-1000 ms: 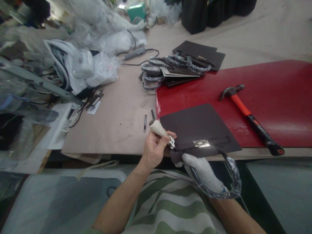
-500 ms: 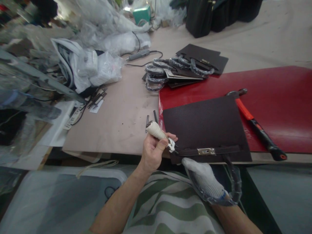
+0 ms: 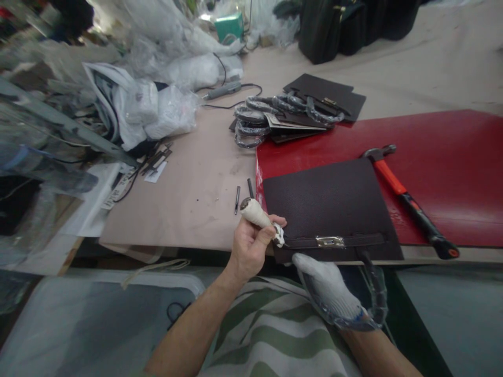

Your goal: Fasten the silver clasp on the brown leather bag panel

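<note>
In my left hand (image 3: 251, 246) is an awl (image 3: 255, 212) with a white-wrapped handle, gripped between thumb and fingers. Its thin point is down at the left end of a strap on a dark brown leather panel (image 3: 322, 204). A metal clasp (image 3: 330, 242) sits midway along that strap. My right hand (image 3: 328, 283), in a white knit glove, is closed at the panel's near edge; its fingertips are partly hidden there. The panel's plastic-wrapped handle (image 3: 378, 296) loops around my right wrist, hanging below the table edge.
A hammer (image 3: 412, 201) lies right of the panel on a red sheet (image 3: 451, 173). Two small metal punches (image 3: 237, 200) lie to the left. Behind are stacked panels with wrapped handles (image 3: 251, 125), black bags (image 3: 322, 31) and plastic-wrapped bundles (image 3: 168, 110). A plastic bin (image 3: 118, 277) stands below left.
My left hand and the awl have shifted slightly to the right, with the handle a little more raised. My right hand stays at the panel's edge.
</note>
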A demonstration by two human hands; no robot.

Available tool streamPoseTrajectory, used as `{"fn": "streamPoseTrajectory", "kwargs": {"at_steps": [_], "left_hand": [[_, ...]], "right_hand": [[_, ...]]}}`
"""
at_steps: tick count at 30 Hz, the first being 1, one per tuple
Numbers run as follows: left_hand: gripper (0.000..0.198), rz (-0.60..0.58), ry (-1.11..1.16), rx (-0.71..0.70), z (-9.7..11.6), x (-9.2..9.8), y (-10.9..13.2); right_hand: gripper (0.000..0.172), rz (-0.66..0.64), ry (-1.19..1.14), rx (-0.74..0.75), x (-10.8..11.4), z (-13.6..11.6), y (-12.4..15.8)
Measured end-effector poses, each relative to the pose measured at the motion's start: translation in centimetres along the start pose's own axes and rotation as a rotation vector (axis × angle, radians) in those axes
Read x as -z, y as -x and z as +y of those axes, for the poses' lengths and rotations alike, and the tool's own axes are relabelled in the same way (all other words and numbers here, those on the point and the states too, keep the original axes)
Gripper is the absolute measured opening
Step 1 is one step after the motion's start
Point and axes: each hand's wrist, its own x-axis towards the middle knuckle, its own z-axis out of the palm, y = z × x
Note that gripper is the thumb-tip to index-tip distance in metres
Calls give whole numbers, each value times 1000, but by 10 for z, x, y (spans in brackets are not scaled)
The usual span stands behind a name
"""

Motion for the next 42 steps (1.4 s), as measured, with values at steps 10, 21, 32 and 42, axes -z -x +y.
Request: {"fn": "streamPoseTrajectory", "kwargs": {"at_steps": [10,21,32,42], "left_hand": [[41,21,-78,13,-3,-1,1],[45,5,-24,62,1,-2,-6],[35,-38,-234,-57,5,-1,5],[27,-112,-317,-119,2,2,-15]], "right_hand": [[51,-35,16,44,-12,-30,4],[39,-120,-97,-180,-6,-34,10],[33,-129,-184,-164,-6,-23,7],[29,-185,-103,-94,-5,-31,-12]]}}
